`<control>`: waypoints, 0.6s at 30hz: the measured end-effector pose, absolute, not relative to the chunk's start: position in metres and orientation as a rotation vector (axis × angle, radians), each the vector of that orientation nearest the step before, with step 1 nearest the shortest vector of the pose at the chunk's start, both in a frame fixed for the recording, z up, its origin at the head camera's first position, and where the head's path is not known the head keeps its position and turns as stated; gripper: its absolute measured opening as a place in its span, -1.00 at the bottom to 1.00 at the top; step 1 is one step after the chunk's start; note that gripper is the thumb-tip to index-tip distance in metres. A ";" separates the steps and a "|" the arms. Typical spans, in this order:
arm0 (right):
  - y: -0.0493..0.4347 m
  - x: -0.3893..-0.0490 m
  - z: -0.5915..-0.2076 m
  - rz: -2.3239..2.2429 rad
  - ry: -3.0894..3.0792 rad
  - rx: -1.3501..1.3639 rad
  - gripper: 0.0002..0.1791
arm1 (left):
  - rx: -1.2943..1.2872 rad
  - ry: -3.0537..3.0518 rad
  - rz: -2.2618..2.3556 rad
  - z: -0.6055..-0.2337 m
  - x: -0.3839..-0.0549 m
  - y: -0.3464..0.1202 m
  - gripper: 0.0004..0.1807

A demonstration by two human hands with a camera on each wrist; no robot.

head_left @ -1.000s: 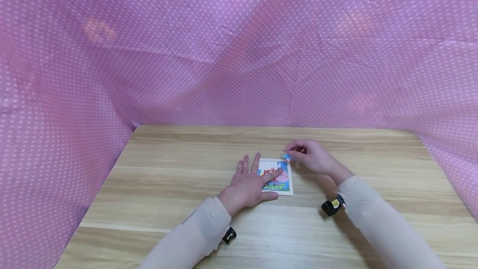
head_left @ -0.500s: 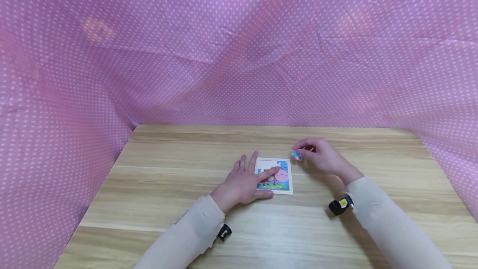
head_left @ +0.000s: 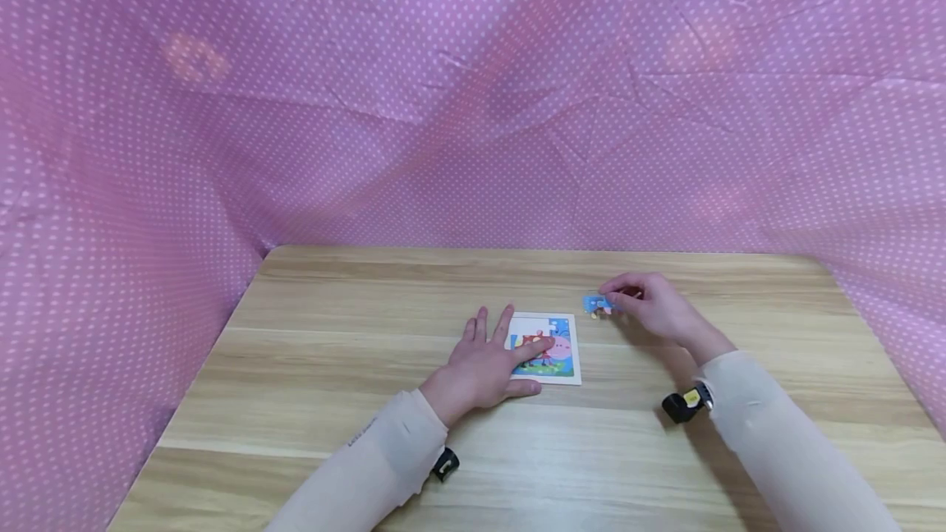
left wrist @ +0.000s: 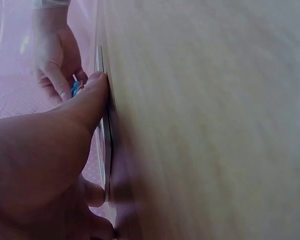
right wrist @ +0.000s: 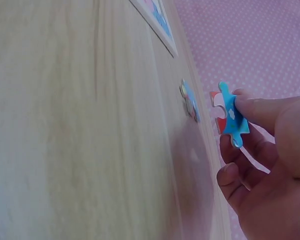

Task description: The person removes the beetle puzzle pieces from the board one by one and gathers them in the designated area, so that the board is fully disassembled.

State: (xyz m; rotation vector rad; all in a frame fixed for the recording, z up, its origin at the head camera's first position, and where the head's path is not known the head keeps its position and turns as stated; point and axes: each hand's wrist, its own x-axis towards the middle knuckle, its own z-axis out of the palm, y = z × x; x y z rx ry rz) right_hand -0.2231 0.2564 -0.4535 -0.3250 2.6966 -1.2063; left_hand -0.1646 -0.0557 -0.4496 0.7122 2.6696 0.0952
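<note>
My left hand [head_left: 480, 372] rests, fingers spread, across a white-framed jigsaw puzzle [head_left: 576, 368] on the table. The puzzle's picture has a pink pig face on blue and a green, flowered strip below. A pale blank patch shows at its upper left; the hand covers part of the left side. Up and to the right, my right hand [head_left: 654, 306] pinches a blue puzzle piece [right wrist: 230, 112] with red and white edges between thumb and fingers. Another puzzle piece [right wrist: 189, 100] lies on the table near those fingertips, right of the frame.
Pale wood-grain tabletop [head_left: 332, 294] surrounds the puzzle. Pink polka-dot cloth [head_left: 443, 146] hangs behind the table and along both sides. Black wrist cameras [head_left: 681, 406] sit under the sleeves.
The right hand has moved right, away from the puzzle. A blue puzzle piece now shows on the table left of its fingers. The left hand has shifted slightly left, still on the puzzle.
</note>
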 end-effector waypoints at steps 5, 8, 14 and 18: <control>0.261 -0.225 -0.455 -1.180 2.702 -0.291 -0.73 | 0.715 2.674 0.083 -0.451 -0.165 -0.055 -0.25; 0.263 -0.226 -0.456 -1.178 2.698 -0.283 -0.73 | 0.716 2.673 0.081 -0.452 -0.165 -0.055 -0.25; 0.266 -0.228 -0.458 -1.173 2.698 -0.267 -0.74 | 0.709 2.669 0.082 -0.453 -0.165 -0.055 -0.24; 0.268 -0.230 -0.461 -1.163 2.706 -0.261 -0.74 | 0.707 2.665 0.095 -0.454 -0.166 -0.055 -0.24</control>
